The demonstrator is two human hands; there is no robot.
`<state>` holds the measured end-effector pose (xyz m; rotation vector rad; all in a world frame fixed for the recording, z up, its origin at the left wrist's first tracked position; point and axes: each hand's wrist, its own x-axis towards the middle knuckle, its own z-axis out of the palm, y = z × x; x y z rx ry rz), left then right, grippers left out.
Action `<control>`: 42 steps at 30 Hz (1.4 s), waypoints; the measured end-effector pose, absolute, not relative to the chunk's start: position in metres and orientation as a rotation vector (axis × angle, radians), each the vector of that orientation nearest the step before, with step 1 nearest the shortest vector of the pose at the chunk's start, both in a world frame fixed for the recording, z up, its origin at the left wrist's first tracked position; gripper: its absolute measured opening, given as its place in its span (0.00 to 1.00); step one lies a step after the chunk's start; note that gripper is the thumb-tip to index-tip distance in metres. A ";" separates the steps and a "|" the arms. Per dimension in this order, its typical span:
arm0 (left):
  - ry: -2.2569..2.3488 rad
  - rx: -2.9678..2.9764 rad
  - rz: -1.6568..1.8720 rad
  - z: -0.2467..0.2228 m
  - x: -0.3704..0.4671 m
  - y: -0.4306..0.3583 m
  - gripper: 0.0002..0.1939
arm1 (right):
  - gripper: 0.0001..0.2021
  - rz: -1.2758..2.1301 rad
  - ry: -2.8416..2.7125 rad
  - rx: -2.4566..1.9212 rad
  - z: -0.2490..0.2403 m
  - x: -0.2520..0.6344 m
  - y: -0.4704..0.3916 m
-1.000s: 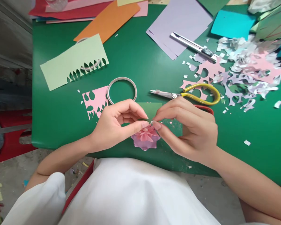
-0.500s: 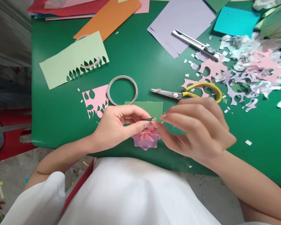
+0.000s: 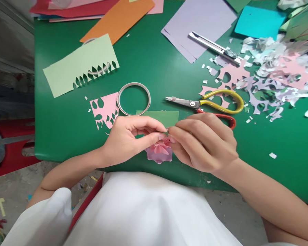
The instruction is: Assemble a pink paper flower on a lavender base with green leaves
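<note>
My left hand [image 3: 133,138] pinches a small green paper piece [image 3: 165,132] between thumb and index finger. From the right, my right hand [image 3: 205,141] meets it with thumb and index fingertips closed at the piece's end; whether something tiny sits between them is hidden. Just below the fingertips lies a paper flower [image 3: 159,155], pink petals over a purple layer, partly covered by my hands. Behind the hands a green paper rectangle [image 3: 166,118] lies on the table. Beyond my right hand rest scissors [image 3: 195,104] with one yellow and one red handle.
A tape ring [image 3: 118,102] stands near a cut pink sheet [image 3: 104,107]. Farther back are a notched light-green sheet [image 3: 79,66], orange paper [image 3: 118,20], purple sheets [image 3: 179,34] and a utility knife [image 3: 213,46]. Paper scraps [image 3: 279,75] pile up at the right.
My right hand has moved left and lower, and its spread fingers have closed against the left fingertips. The scissors' red handle now shows. My left hand stays nearly still.
</note>
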<state>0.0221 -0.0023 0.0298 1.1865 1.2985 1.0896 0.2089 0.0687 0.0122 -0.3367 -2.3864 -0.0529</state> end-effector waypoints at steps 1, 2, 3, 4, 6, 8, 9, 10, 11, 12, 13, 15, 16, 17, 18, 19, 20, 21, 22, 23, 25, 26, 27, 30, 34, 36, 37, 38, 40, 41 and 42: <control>1.303 1.182 1.086 0.030 0.022 -0.002 0.04 | 0.07 -0.032 -2.380 -0.339 0.012 0.209 0.069; 1.306 1.181 1.080 0.030 0.022 -0.002 0.04 | 0.08 -0.018 -2.376 -0.340 0.012 0.209 0.069; 1.307 1.182 1.074 0.030 0.022 -0.002 0.03 | 0.08 -0.007 -2.370 -0.337 0.012 0.208 0.070; 1.307 1.182 1.066 0.029 0.022 -0.002 0.03 | 0.07 0.007 -2.366 -0.335 0.012 0.208 0.070; 1.302 1.172 1.053 0.029 0.021 -0.003 0.02 | 0.07 0.047 -2.364 -0.345 0.011 0.208 0.070; 1.295 1.148 1.046 0.028 0.021 -0.003 0.02 | 0.06 0.087 -2.369 -0.364 0.011 0.208 0.069; 1.290 1.135 1.044 0.028 0.021 -0.003 0.02 | 0.06 0.101 -2.371 -0.375 0.011 0.208 0.069; 1.283 1.128 1.046 0.028 0.021 -0.003 0.02 | 0.06 0.111 -2.374 -0.386 0.011 0.208 0.069; 1.277 1.125 1.051 0.028 0.021 -0.003 0.02 | 0.06 0.118 -2.375 -0.397 0.011 0.208 0.069; 1.273 1.127 1.058 0.028 0.020 -0.002 0.03 | 0.06 0.125 -2.376 -0.407 0.011 0.208 0.068; 1.270 1.131 1.066 0.028 0.020 -0.002 0.04 | 0.06 0.134 -2.376 -0.415 0.011 0.208 0.068; 1.268 1.140 1.080 0.028 0.020 -0.002 0.04 | 0.05 0.160 -2.373 -0.425 0.011 0.208 0.067; 1.269 1.141 1.081 0.028 0.020 -0.001 0.04 | 0.04 0.177 -2.370 -0.433 0.012 0.208 0.067; 1.271 1.139 1.078 0.028 0.020 -0.001 0.04 | 0.05 0.197 -2.367 -0.444 0.012 0.208 0.067; 1.273 1.136 1.070 0.028 0.020 -0.001 0.03 | 0.05 0.218 -2.366 -0.459 0.013 0.208 0.066; 1.276 1.134 1.060 0.028 0.020 -0.001 0.03 | 0.06 0.238 -2.368 -0.475 0.014 0.207 0.066; 1.281 1.132 1.047 0.028 0.020 -0.001 0.02 | 0.06 0.258 -2.371 -0.486 0.015 0.207 0.066; 1.287 1.132 1.038 0.028 0.019 -0.001 0.02 | 0.07 0.277 -2.370 -0.492 0.016 0.206 0.066; 1.293 1.135 1.035 0.028 0.019 -0.001 0.01 | 0.07 0.296 -2.365 -0.497 0.018 0.207 0.067; 1.300 1.138 1.042 0.027 0.019 -0.001 0.01 | 0.08 0.313 -2.346 -0.497 0.019 0.208 0.069; 1.312 1.134 1.081 0.026 0.018 0.000 0.02 | 0.08 0.325 -2.307 -0.531 0.019 0.214 0.079; 1.314 1.126 1.108 0.026 0.017 0.001 0.03 | 0.07 0.307 -2.278 -0.546 0.018 0.220 0.087; 1.315 1.113 1.133 0.026 0.017 0.001 0.03 | 0.07 0.269 -2.299 -0.629 0.015 0.227 0.097; 1.330 1.063 1.146 0.026 0.016 0.004 0.04 | 0.10 -0.072 -2.409 -0.800 0.004 0.256 0.134; 1.362 1.056 1.136 0.027 0.014 0.005 0.04 | 0.17 -0.456 -2.502 -1.350 -0.008 0.292 0.178; 1.372 1.083 1.144 0.026 0.013 0.005 0.05 | 0.18 -0.477 -2.572 -1.534 -0.008 0.301 0.188; 1.378 1.098 1.148 0.025 0.012 0.005 0.06 | 0.18 -0.471 -2.597 -1.614 -0.007 0.302 0.189; 1.381 1.116 1.155 0.024 0.011 0.005 0.06 | 0.19 -0.454 -2.619 -1.677 -0.006 0.303 0.190; 1.381 1.153 1.173 0.022 0.010 0.005 0.08 | 0.21 -0.400 -2.639 -1.738 -0.004 0.303 0.190; 1.377 1.175 1.186 0.021 0.009 0.005 0.09 | 0.22 -0.367 -2.640 -1.727 -0.004 0.303 0.189; 1.370 1.204 1.202 0.019 0.008 0.005 0.10 | 0.22 -0.334 -2.636 -1.685 -0.004 0.304 0.188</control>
